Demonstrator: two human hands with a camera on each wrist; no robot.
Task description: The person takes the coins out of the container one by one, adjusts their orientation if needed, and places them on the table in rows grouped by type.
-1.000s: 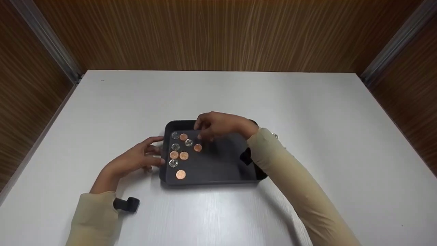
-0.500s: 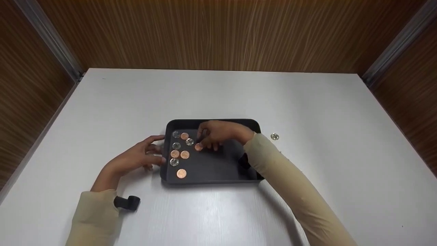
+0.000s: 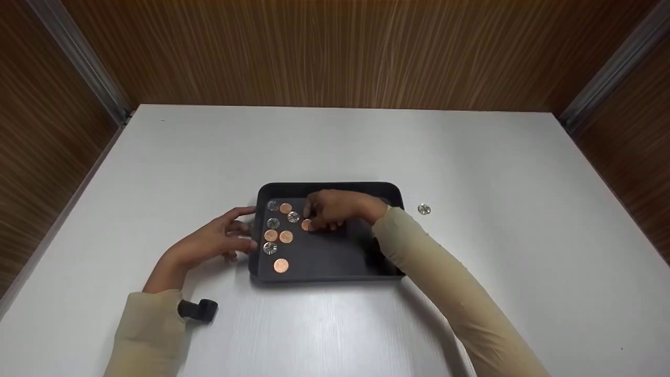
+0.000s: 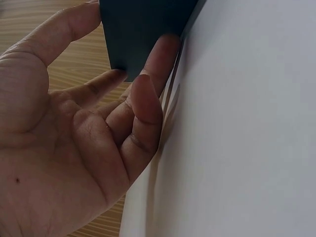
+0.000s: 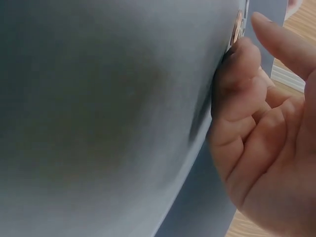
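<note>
Lowered since a second ago, the right hand (image 3: 339, 208) now sits down inside the black tray (image 3: 335, 262), its fingertips (image 5: 240, 57) resting on a copper coin (image 3: 306, 224) on the tray floor; whether they pinch it cannot be told. More copper and silver coins (image 3: 277, 235) lie just left of that hand. Fingers relaxed, the left hand (image 3: 209, 243) rests against the tray's outer wall. One silver coin (image 3: 424, 209) lies on the counter (image 3: 471, 157), well right of the right hand.
</note>
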